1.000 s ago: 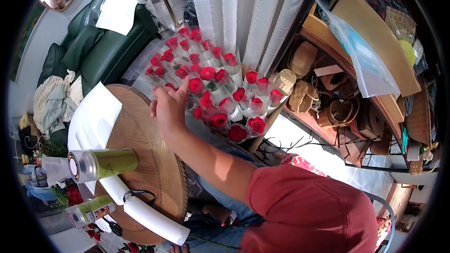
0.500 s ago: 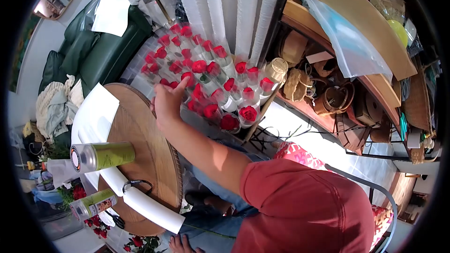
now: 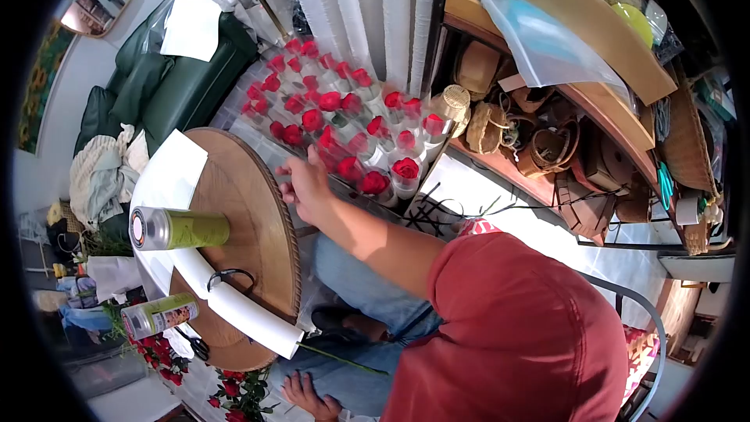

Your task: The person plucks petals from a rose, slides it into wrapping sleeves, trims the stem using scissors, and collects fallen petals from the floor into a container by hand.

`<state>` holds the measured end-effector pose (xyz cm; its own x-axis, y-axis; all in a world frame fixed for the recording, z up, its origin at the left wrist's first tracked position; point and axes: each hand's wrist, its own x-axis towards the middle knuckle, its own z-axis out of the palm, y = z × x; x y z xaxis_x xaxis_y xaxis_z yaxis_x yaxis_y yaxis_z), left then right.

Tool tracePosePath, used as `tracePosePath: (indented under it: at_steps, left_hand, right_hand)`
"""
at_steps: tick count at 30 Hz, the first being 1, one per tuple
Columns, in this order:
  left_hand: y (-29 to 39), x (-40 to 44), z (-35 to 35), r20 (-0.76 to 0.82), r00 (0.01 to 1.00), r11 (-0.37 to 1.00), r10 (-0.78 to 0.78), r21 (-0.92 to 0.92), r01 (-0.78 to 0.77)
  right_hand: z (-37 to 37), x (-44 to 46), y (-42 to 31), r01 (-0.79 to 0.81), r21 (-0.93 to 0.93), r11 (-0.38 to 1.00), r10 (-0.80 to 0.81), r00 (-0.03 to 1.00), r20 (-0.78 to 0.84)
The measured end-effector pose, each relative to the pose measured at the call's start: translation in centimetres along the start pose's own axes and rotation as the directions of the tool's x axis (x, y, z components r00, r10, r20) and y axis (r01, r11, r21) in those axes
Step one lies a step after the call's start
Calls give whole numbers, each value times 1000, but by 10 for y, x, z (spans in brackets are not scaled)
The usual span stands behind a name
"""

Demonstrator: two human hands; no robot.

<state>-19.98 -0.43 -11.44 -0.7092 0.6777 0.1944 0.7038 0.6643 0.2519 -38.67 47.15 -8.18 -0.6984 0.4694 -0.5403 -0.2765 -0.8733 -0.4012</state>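
Observation:
My right hand (image 3: 307, 186) is held in the air between the round wooden table (image 3: 254, 211) and many red roses in clear sleeves (image 3: 328, 101). Its fingers are apart and nothing shows in them. Down by my jeans, my left hand (image 3: 311, 398) lies with spread fingers on my leg. A white paper roll (image 3: 254, 319) rests along the table's near edge, with a green stem (image 3: 344, 358) sticking out of its end over my lap. A thin black loop (image 3: 232, 275) lies against the roll. A green can (image 3: 183, 229) stands on the table.
A second can (image 3: 160, 315) and scissors (image 3: 197, 346) are at the table's lower left. More roses (image 3: 234, 391) sit beneath. Shelves with baskets (image 3: 547, 148) are at the right. A green sofa (image 3: 187, 86) stands at the upper left.
My right hand has drawn back a little from the roses, toward my body. My left hand shows more now on my leg. The whole view has shifted.

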Motion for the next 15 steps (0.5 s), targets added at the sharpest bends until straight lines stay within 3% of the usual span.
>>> tracePosePath:
  at_steps: [7,11,13,15]
  left_hand:
    - [-8,-8,7,-14,1000,1000,-6,-26,5]
    - [5,-2,-1,-10,1000,998,-12,-64,11]
    - [30,21,-17,-46,998,997,43,63,-40]
    - [2,0,0,-24,1000,1000,20,8,-20]
  right_hand:
    - [-51,-60,-4,-56,-307,950,74,996,47]
    - [-43,-48,-44,88,-294,952,-81,996,35]
    - [-45,-30,-49,12,-250,968,-21,999,-33]
    - [-43,-35,-56,4,-321,947,-6,1000,-5]
